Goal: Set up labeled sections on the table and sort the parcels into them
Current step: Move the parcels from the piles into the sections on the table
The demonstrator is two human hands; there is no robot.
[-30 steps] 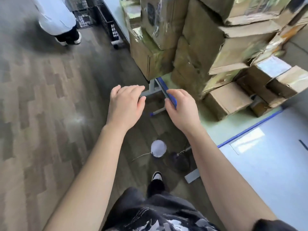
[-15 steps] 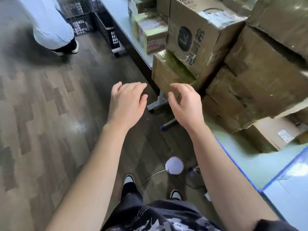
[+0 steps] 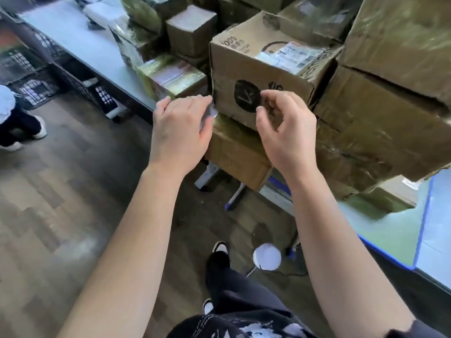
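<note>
Wood-plank floor (image 3: pixel 61 203) lies nearest, below a pale tabletop (image 3: pixel 80 42) stacked with taped, crumpled brown cardboard parcels (image 3: pixel 380 132). At the round-logo box (image 3: pixel 263 69), the left hand (image 3: pixel 180 132) has its straight fingers against the box's left corner. The right hand (image 3: pixel 285 132) hovers half-curled before its logo face, holding nothing.

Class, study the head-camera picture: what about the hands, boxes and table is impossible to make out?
All in the head view:
Right hand: its curled fingers hide whether it pinches anything.
Left hand: blur hides whether it touches the logo box.
Label: print too small.
Big boxes: cut off by the right edge.
Table: boxes cover much of its top.
</note>
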